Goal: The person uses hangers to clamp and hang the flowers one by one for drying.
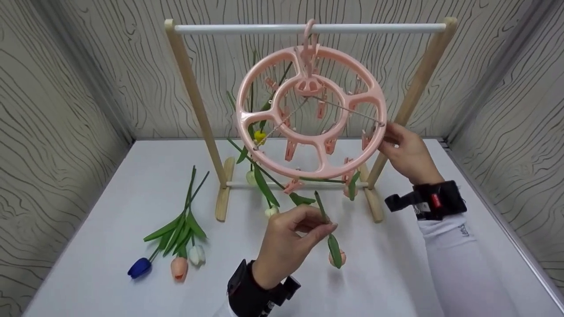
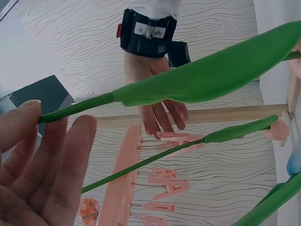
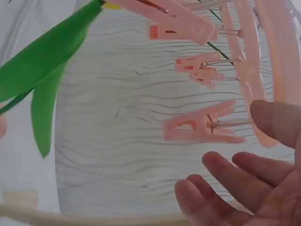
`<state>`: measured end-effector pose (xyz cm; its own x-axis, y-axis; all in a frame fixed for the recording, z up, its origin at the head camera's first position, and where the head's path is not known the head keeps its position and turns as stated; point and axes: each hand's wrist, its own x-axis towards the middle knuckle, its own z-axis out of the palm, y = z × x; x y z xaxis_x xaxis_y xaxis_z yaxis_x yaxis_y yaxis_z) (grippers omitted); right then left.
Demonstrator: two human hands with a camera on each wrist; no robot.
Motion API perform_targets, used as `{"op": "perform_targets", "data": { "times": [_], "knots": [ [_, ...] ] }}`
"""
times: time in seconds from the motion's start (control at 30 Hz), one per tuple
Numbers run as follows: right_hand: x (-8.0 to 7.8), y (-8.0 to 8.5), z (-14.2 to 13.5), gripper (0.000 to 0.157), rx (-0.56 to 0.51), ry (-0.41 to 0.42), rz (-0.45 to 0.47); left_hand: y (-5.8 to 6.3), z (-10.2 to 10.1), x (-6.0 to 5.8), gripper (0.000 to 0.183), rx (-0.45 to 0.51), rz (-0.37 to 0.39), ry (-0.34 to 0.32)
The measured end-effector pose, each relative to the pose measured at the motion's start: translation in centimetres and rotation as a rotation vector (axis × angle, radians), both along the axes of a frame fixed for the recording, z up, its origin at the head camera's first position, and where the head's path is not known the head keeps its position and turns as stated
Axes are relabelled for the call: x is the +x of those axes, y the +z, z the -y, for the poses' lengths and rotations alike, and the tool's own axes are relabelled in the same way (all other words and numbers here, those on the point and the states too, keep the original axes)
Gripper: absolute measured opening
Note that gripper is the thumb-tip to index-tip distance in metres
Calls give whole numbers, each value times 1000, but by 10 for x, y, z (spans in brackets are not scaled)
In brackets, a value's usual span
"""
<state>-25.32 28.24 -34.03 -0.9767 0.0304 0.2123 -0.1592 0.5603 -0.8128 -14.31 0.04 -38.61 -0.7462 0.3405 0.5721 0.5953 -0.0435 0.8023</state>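
My left hand (image 1: 288, 244) pinches the stem of an artificial peach tulip between thumb and fingers, its green leaf (image 1: 335, 252) and bloom hanging down. In the left wrist view the leaf (image 2: 202, 77) spreads broad across the picture. A round pink clip hanger (image 1: 326, 167) hangs tilted from the rack's white bar. My right hand (image 1: 410, 152) is at the hanger's right edge. Its thumb (image 3: 275, 120) lies at the rim in the right wrist view, the other fingers spread loosely below a pink clip (image 3: 174, 131).
A blue tulip (image 1: 140, 267), a peach tulip (image 1: 179, 268) and a white tulip (image 1: 197, 254) lie on the table at left. Several tulips hang from the hanger's clips, one with a yellow bloom (image 1: 260, 136). The rack's wooden legs (image 1: 194, 97) stand on either side.
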Motion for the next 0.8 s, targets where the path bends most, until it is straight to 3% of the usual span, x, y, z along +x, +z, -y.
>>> {"op": "perform_targets", "data": {
  "times": [0.13,0.27,0.53,0.8],
  "knots": [
    [-11,1,3,47,-105,31,2,-1,-3,0,12,0,-7,5],
    [-10,-3,0,42,-114,36,-32,0,-5,0,12,6,-10,-7],
    [3,-9,-13,34,-125,102,-59,2,-9,-1,10,-7,-42,-13],
    [24,-9,-20,23,-29,124,-114,8,-11,-3,13,-8,-20,-22]
  ]
}}
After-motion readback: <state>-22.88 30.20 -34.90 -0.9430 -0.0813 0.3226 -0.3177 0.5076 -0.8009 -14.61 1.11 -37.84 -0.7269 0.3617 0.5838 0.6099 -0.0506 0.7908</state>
